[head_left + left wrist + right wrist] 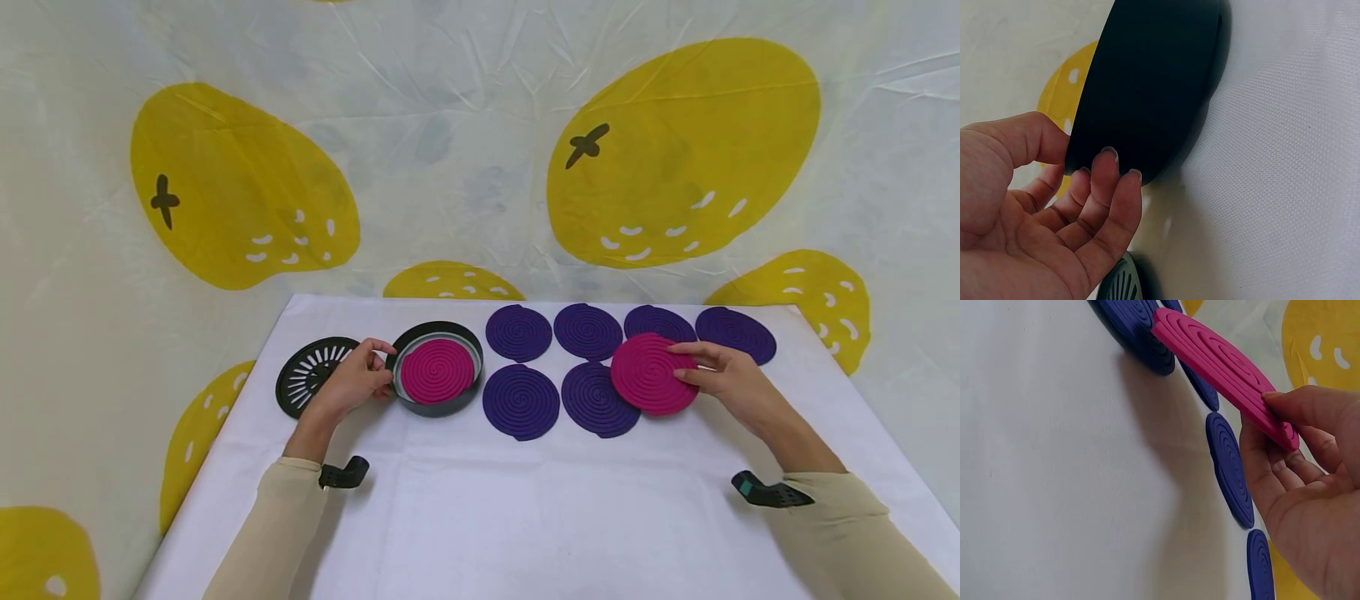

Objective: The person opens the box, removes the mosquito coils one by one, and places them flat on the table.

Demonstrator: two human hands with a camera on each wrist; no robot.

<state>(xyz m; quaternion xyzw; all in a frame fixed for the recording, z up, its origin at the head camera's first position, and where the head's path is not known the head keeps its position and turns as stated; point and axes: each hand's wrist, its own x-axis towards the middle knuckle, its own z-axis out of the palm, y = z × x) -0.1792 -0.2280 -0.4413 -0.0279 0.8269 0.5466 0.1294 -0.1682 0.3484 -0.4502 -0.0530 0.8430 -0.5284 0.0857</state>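
My left hand (pixel 358 379) pinches the left rim of a round, dark tin (pixel 442 409). In the left wrist view, its thumb is at the rim and its fingertips lie against the tin's outer wall (pixel 1147 81). A pink spiral mosquito coil (pixel 437 371) lies inside the tin. Over the purple mosquito coils, my right hand (pixel 723 379) holds another pink mosquito coil (pixel 651 375) by its right edge. The right wrist view shows this pink coil (pixel 1216 369) tilted above the table, between thumb and fingers.
A black slotted lid (pixel 300 379) lies left of the tin, partly behind my left hand. Several purple coils (pixel 521 402) are laid in two rows on the white-covered table (pixel 525 517). A fruit-patterned cloth (pixel 450 167) hangs behind the table.
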